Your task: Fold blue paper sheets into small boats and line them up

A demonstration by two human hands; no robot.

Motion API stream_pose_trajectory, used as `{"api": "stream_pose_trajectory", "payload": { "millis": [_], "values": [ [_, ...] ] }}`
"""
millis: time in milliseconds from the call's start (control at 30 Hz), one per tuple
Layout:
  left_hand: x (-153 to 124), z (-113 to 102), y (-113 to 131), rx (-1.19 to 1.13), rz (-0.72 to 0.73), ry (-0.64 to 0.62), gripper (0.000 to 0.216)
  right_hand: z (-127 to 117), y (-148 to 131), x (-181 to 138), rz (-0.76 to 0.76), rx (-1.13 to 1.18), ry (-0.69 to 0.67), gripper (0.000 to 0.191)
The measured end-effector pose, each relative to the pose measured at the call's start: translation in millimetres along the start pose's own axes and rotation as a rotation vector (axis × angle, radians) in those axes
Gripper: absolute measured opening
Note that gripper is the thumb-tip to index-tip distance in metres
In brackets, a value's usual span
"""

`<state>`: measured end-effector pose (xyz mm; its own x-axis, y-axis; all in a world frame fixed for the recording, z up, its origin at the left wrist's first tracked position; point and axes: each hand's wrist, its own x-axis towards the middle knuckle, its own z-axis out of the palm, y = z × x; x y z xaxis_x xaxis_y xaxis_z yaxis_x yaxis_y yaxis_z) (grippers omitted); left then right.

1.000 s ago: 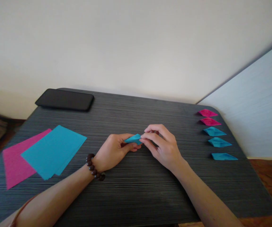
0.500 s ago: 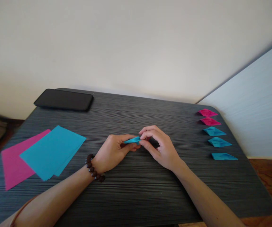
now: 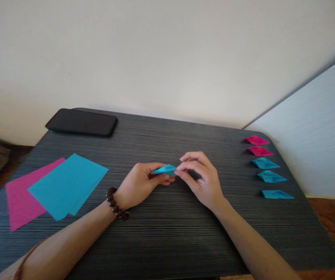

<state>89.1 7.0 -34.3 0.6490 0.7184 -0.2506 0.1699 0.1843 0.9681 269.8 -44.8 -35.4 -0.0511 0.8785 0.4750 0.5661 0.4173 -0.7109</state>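
Over the middle of the table, a small blue folded paper boat (image 3: 167, 170) lies between my two hands. My left hand (image 3: 140, 182) is closed on it, thumb in front and fingers behind, hiding its lower left part. With thumb and index finger, my right hand (image 3: 201, 177) pinches the boat's right tip; its other fingers are loosely bent. A dark bead bracelet (image 3: 115, 206) circles my left wrist.
Pink paper boats (image 3: 257, 140) and several blue paper boats (image 3: 271, 176) stand in a column at the table's right. Blue paper sheets (image 3: 68, 184) overlap a pink sheet (image 3: 24, 194) on the left. A black phone (image 3: 81, 122) lies at the back left of the dark table (image 3: 167, 241).
My right hand has shifted slightly right, to the boat's tip, and more of the blue paper shows between my hands. The whole view has moved a little.
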Motion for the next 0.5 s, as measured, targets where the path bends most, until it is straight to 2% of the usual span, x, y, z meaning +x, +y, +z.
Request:
{"api": "stream_pose_trajectory", "payload": {
  "millis": [267,500],
  "values": [
    [0.5,-0.2,-1.0,0.013,0.003,-0.025,0.019,-4.5,0.5,1.4,0.047,0.071,-0.126,0.001],
    [-1.2,0.7,-0.5,0.348,0.127,0.02,0.017,1.0,-2.9,-0.6,-0.04,0.092,-0.126,0.016]
  ]
}}
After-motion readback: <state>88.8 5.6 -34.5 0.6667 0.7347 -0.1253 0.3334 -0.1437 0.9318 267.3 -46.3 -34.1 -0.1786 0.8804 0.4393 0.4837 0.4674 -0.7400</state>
